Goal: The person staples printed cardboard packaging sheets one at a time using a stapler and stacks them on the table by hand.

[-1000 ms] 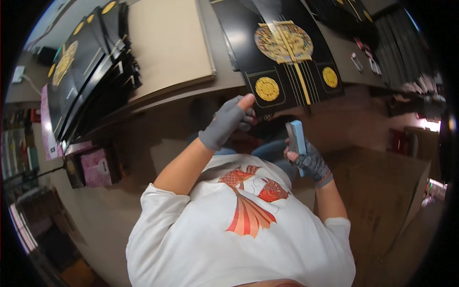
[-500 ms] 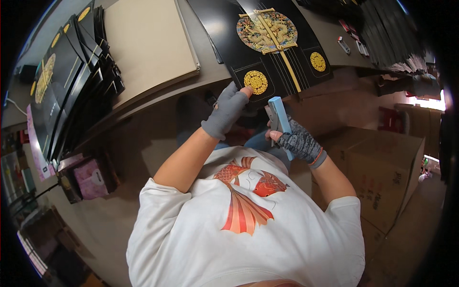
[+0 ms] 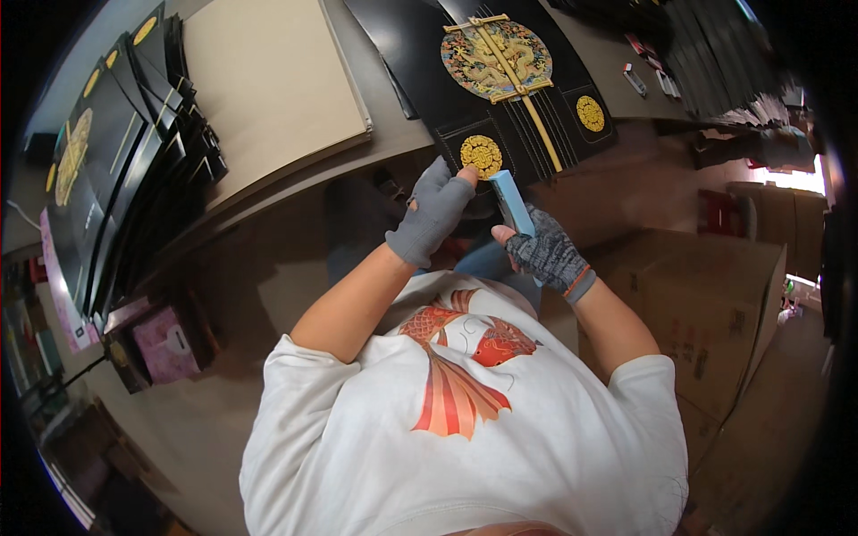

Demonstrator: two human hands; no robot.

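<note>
Head view: clamping a long light-blue stapler [image 3: 510, 203] in the fingers of the right hand [image 3: 548, 251], gloved in mottled dark-grey knit, close to the near edge of a glossy black panel with gold medallions [image 3: 493, 109], overhanging the grey tabletop [image 3: 404, 138]. Holding the thumb of the plain-grey-gloved left hand [image 3: 433, 213] at its near-left corner, leaving the other fingers' closure impossible to tell. Possibly risking a pinched thumb from squeezing so close, or scuffing from loosely supporting the overhang.

my left glove [image 3: 431, 217] is plain grey, my right glove [image 3: 551, 249] mottled grey, orange-edged; my stapler [image 3: 512, 204] is light blue, the printed piece [image 3: 503, 114] black with gold medallions.
</note>
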